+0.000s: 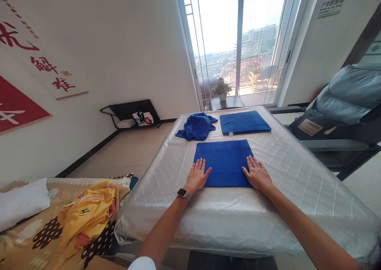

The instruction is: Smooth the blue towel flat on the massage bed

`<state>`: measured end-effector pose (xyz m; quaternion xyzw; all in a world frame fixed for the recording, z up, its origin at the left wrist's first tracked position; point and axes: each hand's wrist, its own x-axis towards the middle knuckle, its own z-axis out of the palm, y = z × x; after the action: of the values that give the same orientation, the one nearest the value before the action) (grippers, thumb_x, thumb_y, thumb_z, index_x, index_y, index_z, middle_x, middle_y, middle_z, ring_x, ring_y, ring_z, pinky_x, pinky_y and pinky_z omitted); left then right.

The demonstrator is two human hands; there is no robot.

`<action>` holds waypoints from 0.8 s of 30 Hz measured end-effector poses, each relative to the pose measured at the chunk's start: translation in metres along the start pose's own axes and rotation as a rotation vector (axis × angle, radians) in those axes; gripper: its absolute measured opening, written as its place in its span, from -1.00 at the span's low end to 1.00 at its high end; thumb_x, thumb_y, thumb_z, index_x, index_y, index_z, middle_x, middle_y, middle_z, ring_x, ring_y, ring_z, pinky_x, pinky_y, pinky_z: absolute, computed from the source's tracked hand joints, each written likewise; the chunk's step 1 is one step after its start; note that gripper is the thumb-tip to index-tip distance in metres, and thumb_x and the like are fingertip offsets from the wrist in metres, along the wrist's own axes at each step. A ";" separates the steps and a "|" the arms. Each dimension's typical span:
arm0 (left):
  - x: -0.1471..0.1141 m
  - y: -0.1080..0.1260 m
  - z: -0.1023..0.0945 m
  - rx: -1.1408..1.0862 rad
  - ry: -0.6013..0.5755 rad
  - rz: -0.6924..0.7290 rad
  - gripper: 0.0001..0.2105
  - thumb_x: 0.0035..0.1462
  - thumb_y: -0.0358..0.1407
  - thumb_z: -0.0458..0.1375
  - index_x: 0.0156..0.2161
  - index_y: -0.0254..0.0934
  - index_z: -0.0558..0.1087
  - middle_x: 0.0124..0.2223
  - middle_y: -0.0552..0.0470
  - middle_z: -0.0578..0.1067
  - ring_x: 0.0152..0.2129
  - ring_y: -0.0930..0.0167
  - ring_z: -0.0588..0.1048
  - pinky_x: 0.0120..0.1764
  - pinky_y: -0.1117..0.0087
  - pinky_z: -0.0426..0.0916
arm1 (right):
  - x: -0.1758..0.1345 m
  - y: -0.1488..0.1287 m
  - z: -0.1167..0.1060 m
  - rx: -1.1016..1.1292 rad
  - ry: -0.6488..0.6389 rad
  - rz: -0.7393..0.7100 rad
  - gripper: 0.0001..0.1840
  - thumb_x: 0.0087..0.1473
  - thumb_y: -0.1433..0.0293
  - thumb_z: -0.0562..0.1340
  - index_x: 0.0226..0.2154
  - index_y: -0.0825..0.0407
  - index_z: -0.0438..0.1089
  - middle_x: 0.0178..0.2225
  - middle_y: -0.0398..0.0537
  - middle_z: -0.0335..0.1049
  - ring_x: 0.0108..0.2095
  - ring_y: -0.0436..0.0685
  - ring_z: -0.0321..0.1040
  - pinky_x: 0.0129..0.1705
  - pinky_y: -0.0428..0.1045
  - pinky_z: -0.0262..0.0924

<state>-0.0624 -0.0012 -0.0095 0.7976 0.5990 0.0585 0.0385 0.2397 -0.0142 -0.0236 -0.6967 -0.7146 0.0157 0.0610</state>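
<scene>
From the head view, we see a flat blue cloth (223, 159) on the silver-covered table (297, 171), squared up toward the table's near edge. Our left hand (198, 175) lies open on the cloth's border nearer the table's left side, fingers straight and gripping nothing. Our right hand (258, 175) rests palm down on the opposite border, also open and spread.

We judge the cloth light, soft and limp, with a plush nap and nothing fragile about it; how many layers it has, we cannot tell. The table's cover looks smooth and shiny, so the cloth probably slides under a sideways push. We would take hold at two corners beside the table's near edge, pinching every layer together so none slips loose.

Near the table's far end lie a second flat blue cloth (245, 122) and, toward its left side, a crumpled blue cloth (198, 126), which looks equally floppy.
</scene>
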 end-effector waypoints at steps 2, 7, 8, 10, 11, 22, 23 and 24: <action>-0.013 -0.015 -0.002 0.010 -0.009 -0.011 -0.26 0.36 0.13 -0.39 0.42 -0.37 -0.04 0.44 -0.13 -0.04 0.38 0.24 -0.12 0.36 0.14 -0.13 | 0.001 0.000 -0.002 0.010 -0.013 0.005 -0.19 0.31 0.07 -0.20 0.40 0.26 -0.11 0.43 0.11 -0.21 0.42 0.20 -0.30 0.40 0.16 -0.34; -0.024 -0.014 -0.002 0.011 -0.012 -0.015 -0.25 0.36 0.14 -0.34 0.42 -0.37 -0.06 0.44 -0.14 -0.06 0.38 0.23 -0.12 0.35 0.16 -0.10 | -0.005 -0.005 -0.011 -0.021 0.015 0.001 -0.22 0.31 0.09 -0.22 0.40 0.22 -0.09 0.43 0.10 -0.20 0.42 0.21 -0.29 0.40 0.19 -0.34; -0.024 -0.012 -0.001 0.010 -0.006 -0.015 -0.25 0.35 0.14 -0.33 0.42 -0.38 -0.05 0.44 -0.15 -0.06 0.38 0.23 -0.12 0.35 0.17 -0.10 | -0.009 -0.006 -0.012 -0.035 0.041 -0.013 -0.23 0.32 0.10 -0.23 0.40 0.21 -0.08 0.43 0.10 -0.20 0.42 0.21 -0.30 0.40 0.20 -0.36; -0.023 -0.013 -0.002 0.005 0.002 -0.012 -0.24 0.35 0.15 -0.33 0.42 -0.40 -0.04 0.44 -0.16 -0.07 0.38 0.22 -0.12 0.35 0.18 -0.10 | -0.018 -0.007 -0.013 -0.052 0.071 -0.041 -0.24 0.32 0.10 -0.25 0.40 0.18 -0.07 0.43 0.08 -0.19 0.42 0.20 -0.32 0.40 0.21 -0.37; -0.022 -0.015 -0.003 0.000 -0.005 -0.006 -0.24 0.35 0.15 -0.34 0.42 -0.40 -0.04 0.44 -0.17 -0.07 0.38 0.22 -0.12 0.35 0.17 -0.10 | -0.023 -0.007 -0.012 -0.052 0.064 -0.048 -0.24 0.33 0.09 -0.25 0.40 0.18 -0.08 0.43 0.07 -0.20 0.42 0.20 -0.32 0.40 0.21 -0.36; 0.011 0.075 -0.019 -0.069 0.055 0.242 -0.28 0.37 0.11 -0.39 0.37 -0.35 0.13 0.41 -0.14 0.10 0.36 0.28 0.00 0.34 0.21 -0.04 | -0.043 -0.005 -0.001 -0.001 -0.007 -0.045 -0.21 0.32 0.04 -0.22 0.40 0.18 -0.09 0.44 0.04 -0.26 0.42 0.19 -0.32 0.40 0.20 -0.32; 0.012 0.095 -0.014 -0.068 0.068 0.321 -0.30 0.38 0.10 -0.39 0.37 -0.32 0.13 0.41 -0.10 0.10 0.36 0.30 0.01 0.34 0.21 -0.05 | -0.044 -0.005 -0.001 -0.011 -0.001 -0.047 -0.22 0.32 0.05 -0.22 0.40 0.17 -0.08 0.43 0.04 -0.25 0.42 0.19 -0.31 0.40 0.20 -0.31; 0.012 0.114 -0.009 -0.063 0.085 0.384 -0.31 0.38 0.09 -0.38 0.37 -0.31 0.14 0.41 -0.09 0.11 0.36 0.31 0.00 0.35 0.20 -0.07 | -0.044 -0.005 -0.001 -0.024 0.004 -0.051 -0.24 0.32 0.08 -0.22 0.40 0.17 -0.07 0.43 0.03 -0.23 0.42 0.20 -0.30 0.40 0.20 -0.30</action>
<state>0.0478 -0.0212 0.0149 0.8925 0.4349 0.1170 0.0261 0.2363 -0.0582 -0.0252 -0.6788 -0.7323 0.0041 0.0545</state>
